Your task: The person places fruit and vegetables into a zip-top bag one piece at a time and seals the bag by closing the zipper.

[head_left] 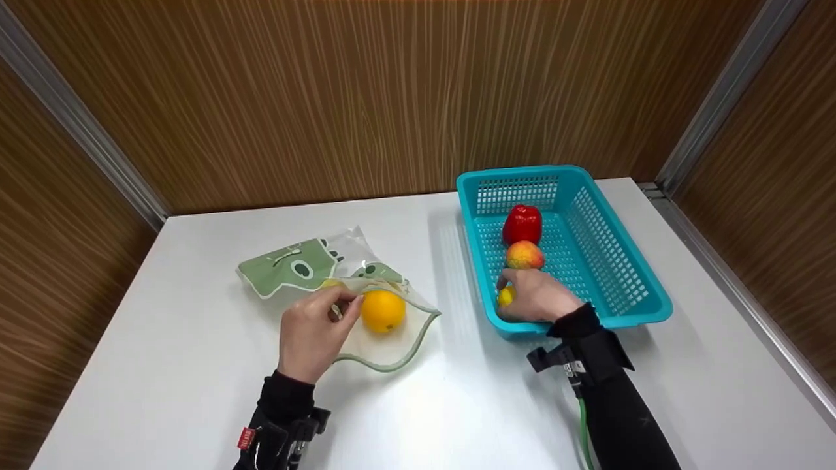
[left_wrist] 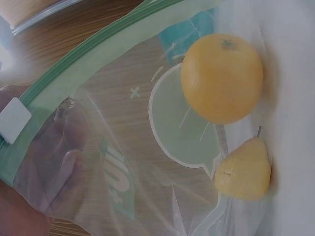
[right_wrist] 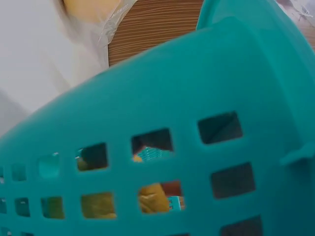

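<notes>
My left hand (head_left: pixel 317 329) pinches the upper edge of the mouth of a clear zip bag (head_left: pixel 287 271) with green printing. Inside the bag are an orange (head_left: pixel 383 311) and, plain in the left wrist view, a yellow pear (left_wrist: pixel 243 172). A white zip slider (left_wrist: pixel 15 120) sits on the green seal beside the left fingers. Within the blue-green basket (head_left: pixel 624 320), my right hand (head_left: pixel 539 294) reaches down with curled fingers round a small yellow fruit (head_left: pixel 506 296), mostly covered by the hand. Through the basket holes in the right wrist view, only patches of yellow show.
Beyond the right hand, a red-and-yellow round fruit (head_left: pixel 524 255) and a red bell pepper (head_left: pixel 522 224) lie along the basket's left side. The white table (head_left: pixel 418 418) meets a wood-grain panel (head_left: pixel 366 104) behind, with more panels at both sides.
</notes>
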Tool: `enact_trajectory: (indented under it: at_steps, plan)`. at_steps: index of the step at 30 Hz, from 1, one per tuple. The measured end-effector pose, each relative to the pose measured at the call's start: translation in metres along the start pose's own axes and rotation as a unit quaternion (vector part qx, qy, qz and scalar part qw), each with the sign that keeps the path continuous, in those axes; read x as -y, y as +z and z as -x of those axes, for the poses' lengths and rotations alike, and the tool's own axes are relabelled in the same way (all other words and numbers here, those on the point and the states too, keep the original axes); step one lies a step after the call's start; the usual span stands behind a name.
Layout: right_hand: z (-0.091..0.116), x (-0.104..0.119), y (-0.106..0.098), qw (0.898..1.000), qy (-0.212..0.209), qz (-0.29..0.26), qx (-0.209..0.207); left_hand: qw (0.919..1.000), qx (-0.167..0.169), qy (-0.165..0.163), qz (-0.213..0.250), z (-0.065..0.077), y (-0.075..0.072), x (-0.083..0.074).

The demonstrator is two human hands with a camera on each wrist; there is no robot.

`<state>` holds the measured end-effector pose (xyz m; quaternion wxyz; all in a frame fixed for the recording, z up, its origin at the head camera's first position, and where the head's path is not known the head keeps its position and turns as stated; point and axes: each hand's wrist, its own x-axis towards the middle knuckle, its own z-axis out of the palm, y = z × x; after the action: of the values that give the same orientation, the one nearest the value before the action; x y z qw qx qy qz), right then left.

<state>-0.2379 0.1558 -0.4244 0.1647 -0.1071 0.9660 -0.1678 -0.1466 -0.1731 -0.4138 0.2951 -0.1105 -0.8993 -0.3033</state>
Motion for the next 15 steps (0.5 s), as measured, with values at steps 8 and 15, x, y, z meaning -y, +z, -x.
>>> enact_trajectory:
  at_steps: [8,15]
  plan:
    - [0.016,0.013,-0.015,0.992,-0.007,-0.060,-0.113,1.0000,-0.001,-0.004,0.002,0.000,0.000,0.001]
    - [0.046,0.041,-0.024,0.975,-0.077,-0.108,-0.179,1.0000,-0.004,-0.003,0.007,0.000,0.000,0.002]
